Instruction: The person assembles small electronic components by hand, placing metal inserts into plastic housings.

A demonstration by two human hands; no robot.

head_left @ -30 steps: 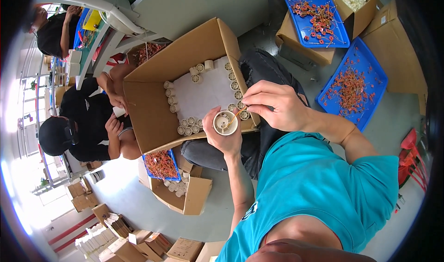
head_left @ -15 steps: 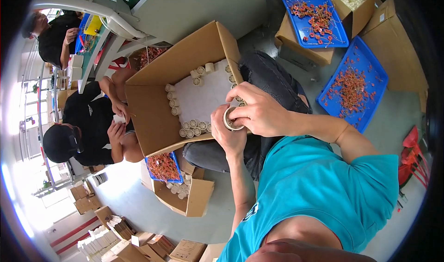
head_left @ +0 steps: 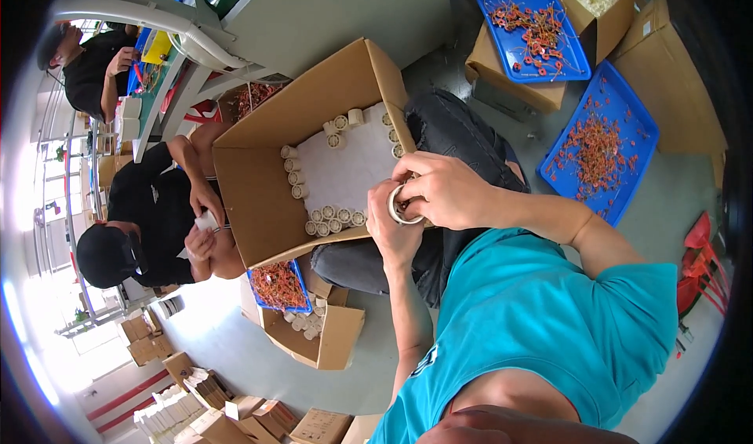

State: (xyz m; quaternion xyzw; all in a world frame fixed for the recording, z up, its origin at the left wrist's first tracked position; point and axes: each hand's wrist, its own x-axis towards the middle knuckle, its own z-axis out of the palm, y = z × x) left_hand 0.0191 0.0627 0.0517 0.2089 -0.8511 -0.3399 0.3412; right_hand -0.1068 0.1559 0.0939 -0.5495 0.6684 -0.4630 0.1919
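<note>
Right hand [head_left: 441,190], grip unclear, has dipped into the white cup [head_left: 393,208] the left hand [head_left: 394,232] holds.

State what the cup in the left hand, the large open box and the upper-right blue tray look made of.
Cup: probably moulded plastic, off-white, its rim smooth and even. Box: brown cardboard, matte, with flat panels and folded corners. Tray: likely plastic, slightly glossy, uniformly blue with a raised rim.
</note>
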